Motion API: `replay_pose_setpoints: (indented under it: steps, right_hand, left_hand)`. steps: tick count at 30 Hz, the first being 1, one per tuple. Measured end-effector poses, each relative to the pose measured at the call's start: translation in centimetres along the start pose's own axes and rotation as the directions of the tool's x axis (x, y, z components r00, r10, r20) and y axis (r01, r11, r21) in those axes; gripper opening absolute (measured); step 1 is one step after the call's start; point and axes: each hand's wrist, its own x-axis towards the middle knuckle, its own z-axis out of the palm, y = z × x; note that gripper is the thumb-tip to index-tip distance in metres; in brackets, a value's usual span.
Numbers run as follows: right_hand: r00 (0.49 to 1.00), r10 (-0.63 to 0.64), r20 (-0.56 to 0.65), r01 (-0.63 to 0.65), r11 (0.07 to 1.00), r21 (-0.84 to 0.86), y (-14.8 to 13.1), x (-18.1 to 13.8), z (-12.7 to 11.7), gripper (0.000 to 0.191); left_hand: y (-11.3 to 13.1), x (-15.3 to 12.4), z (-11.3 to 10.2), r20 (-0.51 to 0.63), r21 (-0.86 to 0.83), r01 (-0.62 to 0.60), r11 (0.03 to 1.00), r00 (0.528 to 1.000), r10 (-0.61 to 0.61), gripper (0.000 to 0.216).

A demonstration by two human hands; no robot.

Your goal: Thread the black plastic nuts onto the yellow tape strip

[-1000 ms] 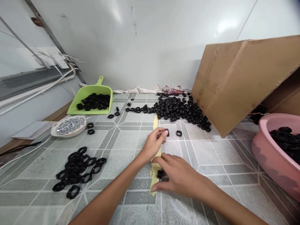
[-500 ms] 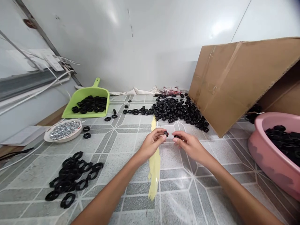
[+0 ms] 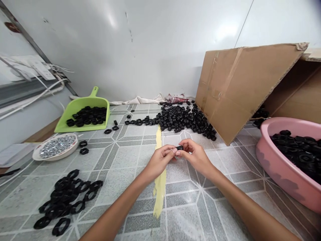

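Note:
My left hand (image 3: 159, 161) and my right hand (image 3: 197, 156) meet above the tiled surface, fingertips almost touching. Pinched between them is a small black ring-like nut (image 3: 179, 147), partly covered by the fingers. Both hands are closed on it; whether it is one piece or two fitted together I cannot tell. Beyond the hands spreads a large heap of small black nuts (image 3: 184, 117). Larger black rings (image 3: 66, 194) lie in a loose pile to the left of my left forearm.
A green dustpan (image 3: 60, 124) holding black rings stands back left, near a white dish (image 3: 37, 154) of small shiny metal pieces. Cardboard (image 3: 225, 87) leans at the right, behind a pink basin (image 3: 263, 147) of black parts. Yellow tape (image 3: 159, 195) runs along the tiles (image 3: 185, 221).
My hands were apart, each with a small black piece at the fingertips; they have now come together around the nut. The view has shifted slightly to the right.

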Motion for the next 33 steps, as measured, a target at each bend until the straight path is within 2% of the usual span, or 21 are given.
replay_pose_setpoints:
  steps: [6, 11, 19, 26, 33]
  right_hand:
    - [0.998, -0.025, 0.052, 0.032, 0.990, -0.139, -0.7, -0.3, 0.0, 0.023]
    - [0.988, -0.057, 0.143, 0.078, 0.987, -0.141, -1.2, -0.1, -0.7, 0.019]
    - [0.986, -0.076, 0.151, 0.099, 0.983, -0.154, -0.1, 0.2, -1.3, 0.020]
    - [0.976, -0.189, 0.110, 0.209, 0.956, -0.207, -0.5, 0.3, -1.1, 0.016]
    - [0.998, -0.013, 0.069, 0.025, 0.985, -0.172, -0.3, 0.0, -0.4, 0.023]
  left_hand:
    - [0.2, 0.0, 0.4, -0.054, -0.032, 0.028, 0.999, 0.998, -0.030, 0.037]
    - [0.1, 0.2, 0.2, -0.104, -0.011, -0.015, 1.000, 0.995, 0.014, 0.036]
    - [0.1, 0.1, -0.6, -0.042, -0.080, 0.080, 0.994, 0.996, -0.084, 0.044]
    - [0.2, 0.1, -0.8, 0.008, -0.047, 0.046, 0.998, 0.999, -0.046, 0.039]
    - [0.2, -0.1, -0.8, 0.020, -0.050, 0.060, 0.997, 0.998, -0.059, 0.042]
